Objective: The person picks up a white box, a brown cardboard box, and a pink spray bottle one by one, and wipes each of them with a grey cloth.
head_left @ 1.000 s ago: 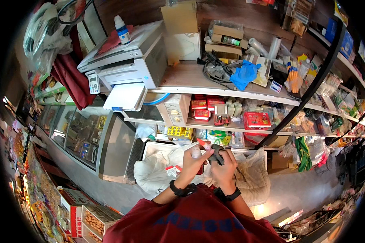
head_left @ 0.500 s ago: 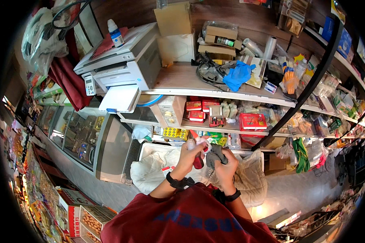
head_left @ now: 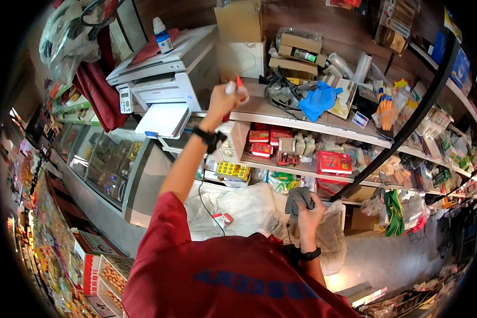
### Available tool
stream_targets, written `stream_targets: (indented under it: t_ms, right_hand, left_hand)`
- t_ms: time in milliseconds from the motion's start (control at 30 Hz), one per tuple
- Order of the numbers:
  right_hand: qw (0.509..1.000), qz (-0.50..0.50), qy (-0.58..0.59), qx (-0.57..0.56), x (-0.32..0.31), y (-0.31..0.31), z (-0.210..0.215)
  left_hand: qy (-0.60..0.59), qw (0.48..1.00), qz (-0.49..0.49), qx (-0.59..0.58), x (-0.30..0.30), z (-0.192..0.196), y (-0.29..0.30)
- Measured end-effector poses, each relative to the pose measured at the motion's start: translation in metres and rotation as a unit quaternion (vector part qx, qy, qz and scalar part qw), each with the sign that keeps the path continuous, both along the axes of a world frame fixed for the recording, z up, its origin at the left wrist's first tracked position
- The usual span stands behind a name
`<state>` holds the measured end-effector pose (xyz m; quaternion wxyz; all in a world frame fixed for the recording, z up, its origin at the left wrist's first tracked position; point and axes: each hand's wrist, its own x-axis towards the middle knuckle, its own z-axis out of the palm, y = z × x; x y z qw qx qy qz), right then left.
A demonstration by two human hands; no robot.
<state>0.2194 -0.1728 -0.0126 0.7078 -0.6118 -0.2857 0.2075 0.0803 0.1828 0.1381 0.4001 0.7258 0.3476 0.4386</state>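
My left hand (head_left: 225, 99) is stretched up to the top shelf (head_left: 281, 114) beside the white printer (head_left: 167, 79), shut on a small white tube with a red tip (head_left: 235, 85). My right hand (head_left: 308, 208) stays low near my chest, shut on a grey cloth (head_left: 298, 197). Both wrists wear black bands. A blue glove (head_left: 319, 98) and a tangle of black cables (head_left: 278, 90) lie on the shelf to the right of my left hand.
A brown cardboard box (head_left: 239, 21) stands on a white box behind my left hand. Red and yellow packets fill the middle shelf (head_left: 302, 167). A white sack (head_left: 238, 206) lies below. A glass display counter (head_left: 106, 164) runs along the left.
My left hand has risen from in front of my chest up to the top shelf, carrying the small tube. My right hand kept the grey cloth down low.
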Motion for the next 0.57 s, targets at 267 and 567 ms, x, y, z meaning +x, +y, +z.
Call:
stream_targets:
  t_ms: [267,567]
  right_hand:
    - [0.998,-0.047,-0.039,0.002,0.019,0.000,-0.021]
    - [0.997,-0.044,0.058,0.016,0.036,-0.013,-0.022]
  left_hand:
    - [0.070,0.993,0.072,-0.064,0.031,-0.028,0.166]
    - [0.284,0.940,0.187,0.026,0.046,-0.047,0.249]
